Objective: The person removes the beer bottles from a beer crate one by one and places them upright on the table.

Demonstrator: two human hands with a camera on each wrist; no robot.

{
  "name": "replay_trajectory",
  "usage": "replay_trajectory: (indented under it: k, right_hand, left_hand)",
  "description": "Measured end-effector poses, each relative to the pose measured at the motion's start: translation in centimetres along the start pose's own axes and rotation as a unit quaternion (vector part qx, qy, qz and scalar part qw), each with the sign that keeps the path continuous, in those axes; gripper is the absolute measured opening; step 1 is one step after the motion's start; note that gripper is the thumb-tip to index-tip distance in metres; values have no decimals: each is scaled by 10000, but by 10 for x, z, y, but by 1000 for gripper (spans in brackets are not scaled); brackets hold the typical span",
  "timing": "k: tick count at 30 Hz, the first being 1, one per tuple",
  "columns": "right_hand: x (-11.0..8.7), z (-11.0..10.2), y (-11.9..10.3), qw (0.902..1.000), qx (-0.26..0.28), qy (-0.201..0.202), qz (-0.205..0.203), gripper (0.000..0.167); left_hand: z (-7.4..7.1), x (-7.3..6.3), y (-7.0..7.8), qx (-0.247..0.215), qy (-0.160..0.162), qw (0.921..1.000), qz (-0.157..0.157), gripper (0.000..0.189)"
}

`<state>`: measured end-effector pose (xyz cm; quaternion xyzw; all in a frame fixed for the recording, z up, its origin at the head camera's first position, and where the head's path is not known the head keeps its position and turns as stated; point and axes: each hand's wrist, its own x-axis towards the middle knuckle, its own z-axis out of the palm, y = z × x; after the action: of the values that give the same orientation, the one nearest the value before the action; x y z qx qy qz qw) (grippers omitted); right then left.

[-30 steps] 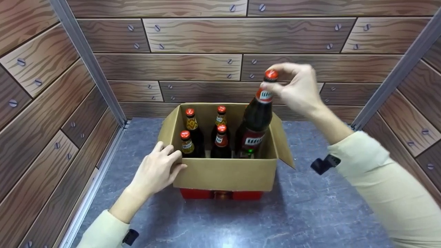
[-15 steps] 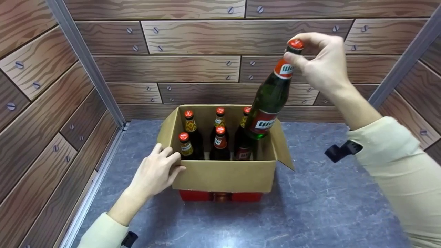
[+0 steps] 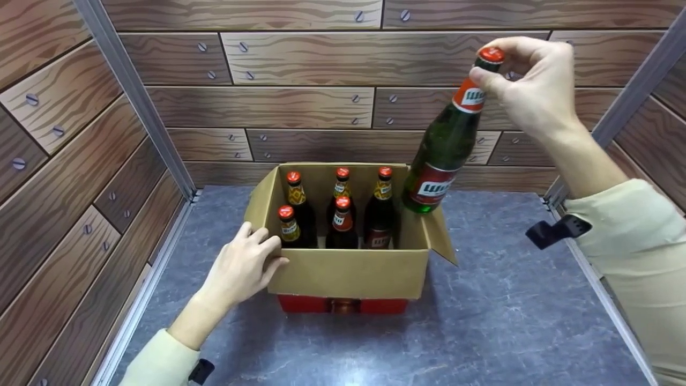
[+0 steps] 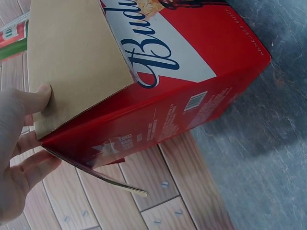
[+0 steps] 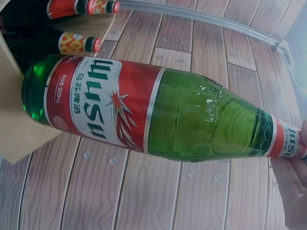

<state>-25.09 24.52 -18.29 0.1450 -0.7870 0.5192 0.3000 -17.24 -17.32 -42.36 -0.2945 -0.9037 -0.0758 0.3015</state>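
My right hand (image 3: 541, 86) pinches the neck of a green beer bottle (image 3: 447, 145) just under its red cap. The bottle tilts, its base over the right side of an open cardboard box (image 3: 348, 273). In the right wrist view the beer bottle (image 5: 158, 110) shows a red and white "WUSU" label. My left hand (image 3: 244, 265) grips the box's near left corner, thumb on the front flap. The left wrist view shows that thumb on the flap (image 4: 76, 62) and the fingers round the corner. Inside the box stand several capped bottles (image 3: 343, 222), their lower parts hidden.
The box stands on a grey marbled surface (image 3: 498, 300). A side flap (image 3: 442, 236) sticks out on its right. Wood-patterned walls (image 3: 300, 107) rise at the back and sides, with metal rails (image 3: 142, 112) at the corners.
My right hand has lifted the beer bottle up out of the box and carried it to the right. Another bottle behind it has come into view. My left hand stays at the box corner.
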Motion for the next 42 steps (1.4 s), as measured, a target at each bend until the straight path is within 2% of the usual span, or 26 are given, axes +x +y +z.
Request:
replay_trajectory:
  k: [10,17,25,35,42]
  right_hand:
    - [0,-24,22,9991,-39,258,339,21]
    - [-3,-38,46,9970,-477,396,464,20]
    - [-16,-51,87,9889,-1059,531,901,22]
    - [-37,-50,148,9782,-1670,643,1057,20]
    - [-51,-38,183,9740,-1858,521,1187,32]
  left_hand:
    - [-1,-1,0,40,17,10000,-28,30]
    - [-2,0,-1,71,1,10000,-44,31]
    - [-3,1,0,89,-32,10000,3,30]
    - [-1,2,0,75,49,9999,45,31]
    - [0,2,0,28,57,10000,-8,30]
